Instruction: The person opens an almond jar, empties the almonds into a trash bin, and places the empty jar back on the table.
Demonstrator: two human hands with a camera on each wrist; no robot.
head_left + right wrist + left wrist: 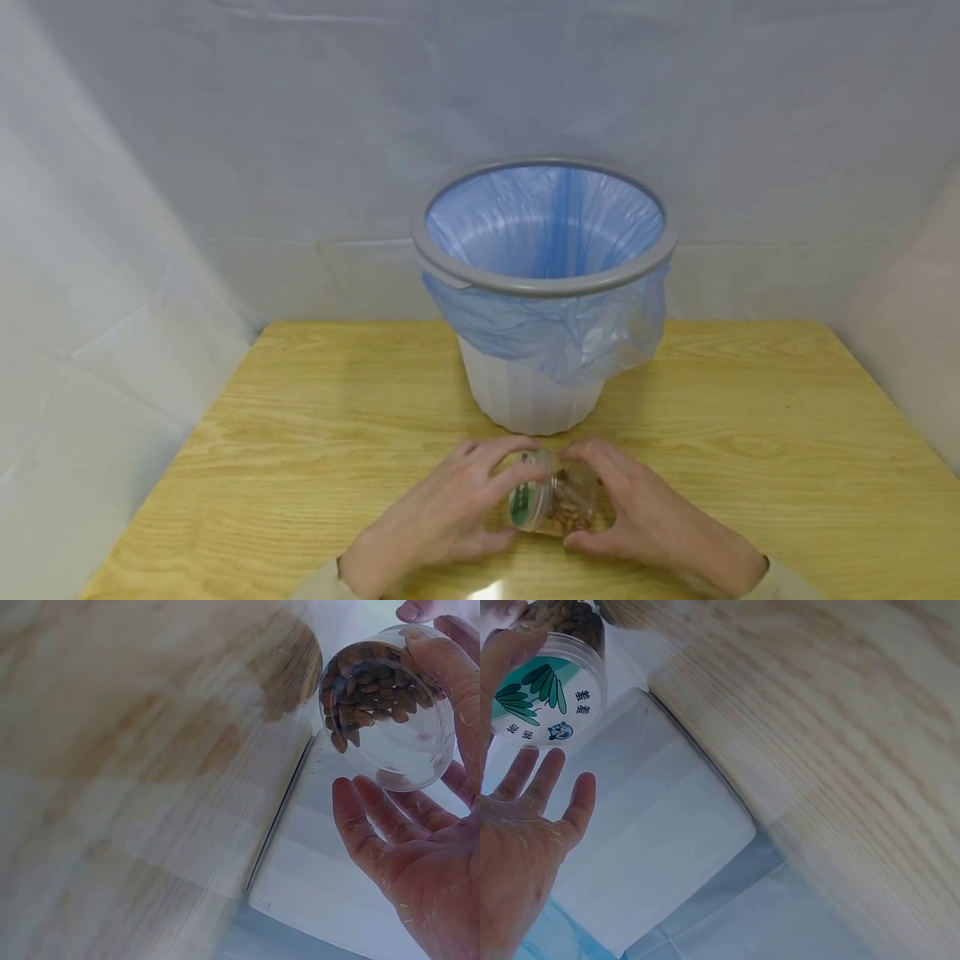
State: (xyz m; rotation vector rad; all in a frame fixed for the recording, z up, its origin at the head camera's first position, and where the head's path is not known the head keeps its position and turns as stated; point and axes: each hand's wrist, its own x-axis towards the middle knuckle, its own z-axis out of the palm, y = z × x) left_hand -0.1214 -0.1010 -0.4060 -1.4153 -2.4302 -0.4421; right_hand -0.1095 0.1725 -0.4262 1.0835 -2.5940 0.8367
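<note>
A clear plastic jar [570,500] of almonds [371,690] lies on its side on the wooden table, its lid toward the left. That round lid [551,701] bears a white and green label with leaves and dark characters. My left hand [457,496] curves about the lid end, thumb at the near side and fingers at the far side; its outer fingers spread away from the lid in the left wrist view. My right hand [645,508] holds the base end between thumb and fingers. Where the farther fingertips touch the jar is partly hidden.
Just behind the hands stands a white bin [532,396] with a grey rim [547,287]. A blue plastic bag [540,333] lines it and hangs over the outside. Pale sheeting [300,150] surrounds the wooden table [750,433] at the back and sides.
</note>
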